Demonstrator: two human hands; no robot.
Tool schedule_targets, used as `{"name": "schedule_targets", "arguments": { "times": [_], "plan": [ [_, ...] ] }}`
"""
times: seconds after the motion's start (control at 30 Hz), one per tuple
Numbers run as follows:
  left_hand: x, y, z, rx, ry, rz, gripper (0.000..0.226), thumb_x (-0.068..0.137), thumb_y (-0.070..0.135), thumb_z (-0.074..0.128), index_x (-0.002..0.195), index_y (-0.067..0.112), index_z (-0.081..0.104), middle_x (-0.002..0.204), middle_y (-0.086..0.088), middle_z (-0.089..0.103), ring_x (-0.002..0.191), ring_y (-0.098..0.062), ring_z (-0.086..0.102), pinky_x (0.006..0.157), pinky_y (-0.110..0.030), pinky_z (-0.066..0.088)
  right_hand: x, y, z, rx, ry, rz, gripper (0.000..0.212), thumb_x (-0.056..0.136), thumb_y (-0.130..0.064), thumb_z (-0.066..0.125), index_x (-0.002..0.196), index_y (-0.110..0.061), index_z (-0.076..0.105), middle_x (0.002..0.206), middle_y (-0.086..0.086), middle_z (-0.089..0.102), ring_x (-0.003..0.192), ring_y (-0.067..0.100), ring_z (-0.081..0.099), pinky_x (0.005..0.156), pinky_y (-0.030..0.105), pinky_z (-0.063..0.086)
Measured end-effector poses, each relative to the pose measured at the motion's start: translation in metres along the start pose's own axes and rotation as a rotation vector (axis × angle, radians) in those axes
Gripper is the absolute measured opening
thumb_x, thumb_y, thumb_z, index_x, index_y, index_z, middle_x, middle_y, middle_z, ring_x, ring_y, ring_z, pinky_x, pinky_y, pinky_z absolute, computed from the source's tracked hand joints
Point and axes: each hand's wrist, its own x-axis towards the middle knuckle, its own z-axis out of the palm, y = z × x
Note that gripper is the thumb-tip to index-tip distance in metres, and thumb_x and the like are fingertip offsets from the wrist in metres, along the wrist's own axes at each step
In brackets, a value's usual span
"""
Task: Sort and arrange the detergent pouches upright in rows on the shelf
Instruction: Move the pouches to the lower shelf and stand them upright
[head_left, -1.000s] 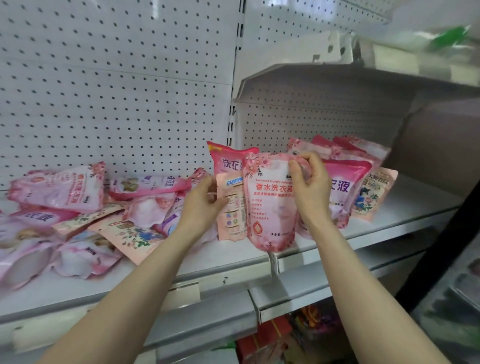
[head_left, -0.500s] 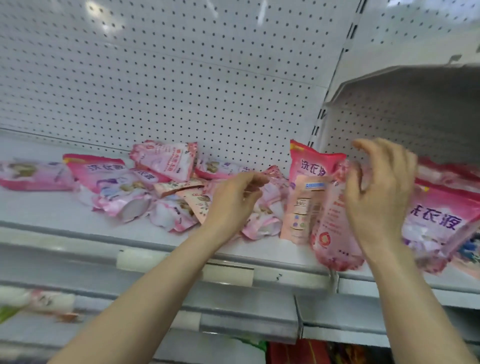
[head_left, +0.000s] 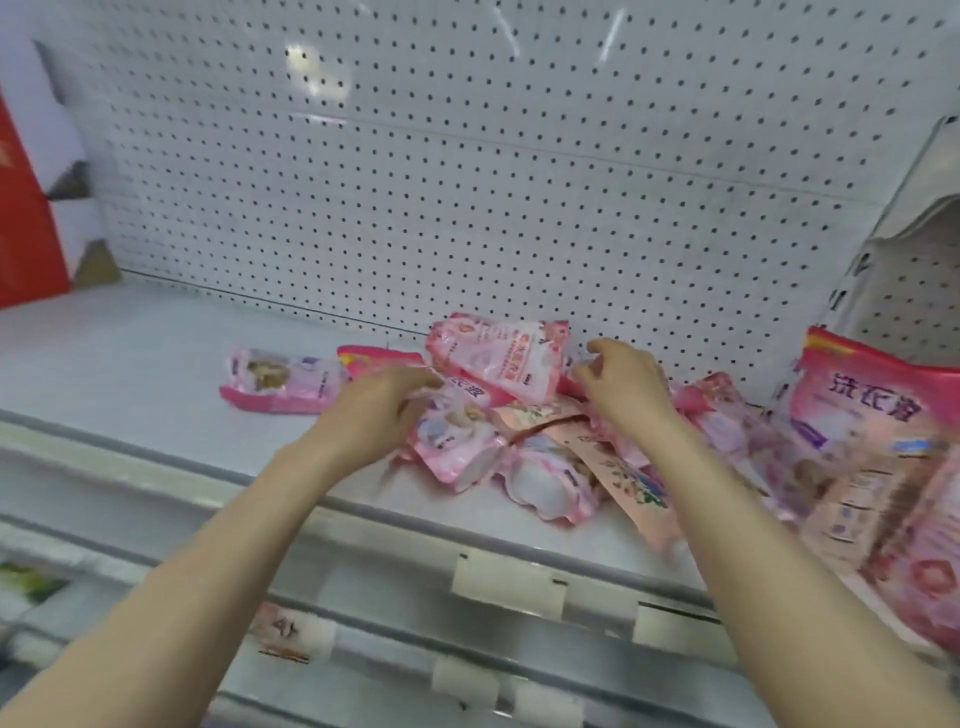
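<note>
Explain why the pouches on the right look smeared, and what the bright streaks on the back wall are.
Head view: right pouches are motion-blurred, the pile sharper; the streaks look like lamp glare on the pegboard; the wide lens curves the shelf.

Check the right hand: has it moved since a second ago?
Yes. The right hand went left: from right of the shelf's upright post, at the standing pouches, to left of it, over the pile of lying pouches.

Shop, white pegboard backing (head_left: 467, 156), metal shelf (head_left: 156, 364) (price-tag holders (head_left: 506, 582) along its edge), packaged pouches (head_left: 498, 358)
</note>
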Motion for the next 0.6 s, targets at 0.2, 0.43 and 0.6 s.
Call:
{"name": "schedule_targets", "arguments": {
  "times": [0.2,0.43,0.6],
  "plan": [
    [0.018,-0.044,-0.014,0.069,-0.376,0.248,0.07,0.075,0.054,0.071,0.139,0.038,0.047,0.148,0.016,0.04,0.133,-0.005,0.038,0.108,-0.026,0.032,0.062,-0.032,0.048,-0.188,-0.287,0.314,0.026,0.091,-0.033,0.061,0.097,-0.008,0.057,0.092,0.006,0.063,0.087,0.026,0.06,0.068,0.028,0.042],
    [0.03,-0.048,-0.004,0.123,-0.041,0.575,0.031,0.074,0.037,0.068,0.104,0.03,0.069,0.105,0.011,0.07,0.098,-0.014,0.064,0.078,-0.029,0.048,0.085,-0.07,0.044,0.095,0.123,0.165,0.014,0.097,-0.017,0.049,0.107,-0.013,0.059,0.098,0.006,0.065,0.082,0.03,0.065,0.078,0.044,0.054],
    [0.049,-0.063,-0.016,-0.072,0.107,0.366,0.022,0.086,0.043,0.055,0.101,0.038,0.071,0.091,0.006,0.074,0.087,-0.022,0.067,0.069,-0.032,0.046,0.102,-0.112,0.024,0.201,0.251,-0.012,0.013,0.103,-0.018,0.047,0.099,-0.014,0.059,0.096,0.005,0.065,0.057,0.02,0.066,0.038,0.014,0.044]
  ]
}}
